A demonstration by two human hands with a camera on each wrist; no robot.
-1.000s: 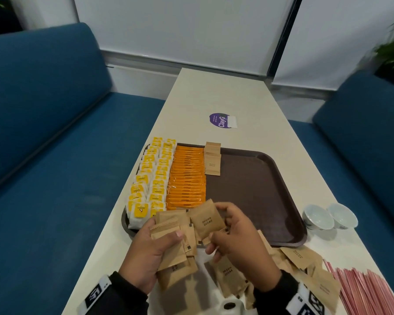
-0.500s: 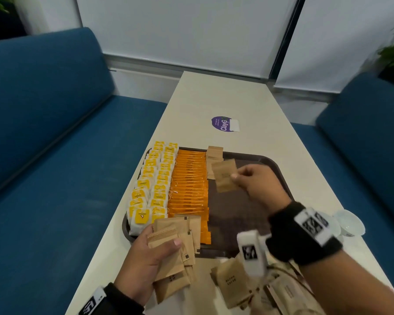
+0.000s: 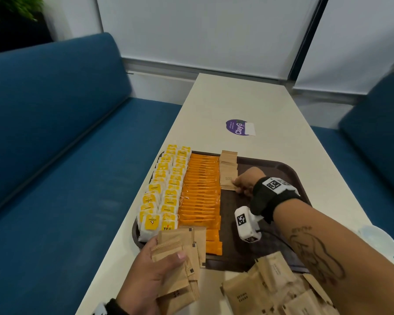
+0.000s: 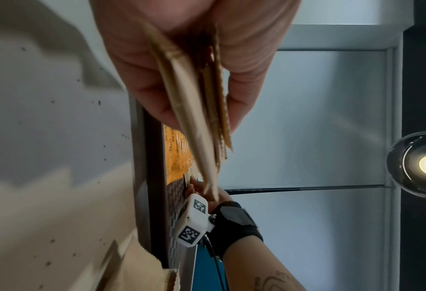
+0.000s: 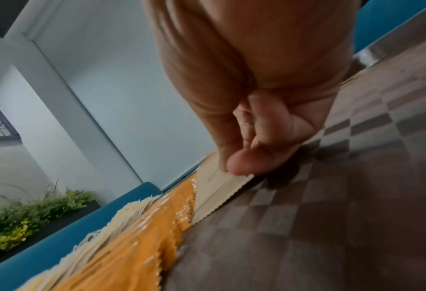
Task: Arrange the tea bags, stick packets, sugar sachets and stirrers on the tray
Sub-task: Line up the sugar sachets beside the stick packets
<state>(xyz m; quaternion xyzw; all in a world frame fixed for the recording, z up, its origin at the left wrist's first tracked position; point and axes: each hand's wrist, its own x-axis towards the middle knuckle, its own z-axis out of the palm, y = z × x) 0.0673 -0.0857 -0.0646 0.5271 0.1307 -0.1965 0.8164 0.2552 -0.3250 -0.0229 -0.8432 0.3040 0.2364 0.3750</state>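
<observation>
A brown tray lies on the white table. Along its left side run yellow tea bags, then orange stick packets, then a short row of brown sugar sachets at the far end. My right hand pinches a sugar sachet by its edge at the near end of that row; thumb and finger grip the sugar sachet as it lies against the orange packets. My left hand holds a stack of sachets over the tray's near left corner, the stack of sachets seen edge-on.
A loose pile of sugar sachets lies on the table near the tray's front edge. A white cup stands at the right edge. A purple sticker is beyond the tray. Blue sofas flank the table.
My right hand took one sachet from beside the left hand's stack, carried it to the far part of the tray and lowered it onto the sachet row. The left hand kept its stack.
</observation>
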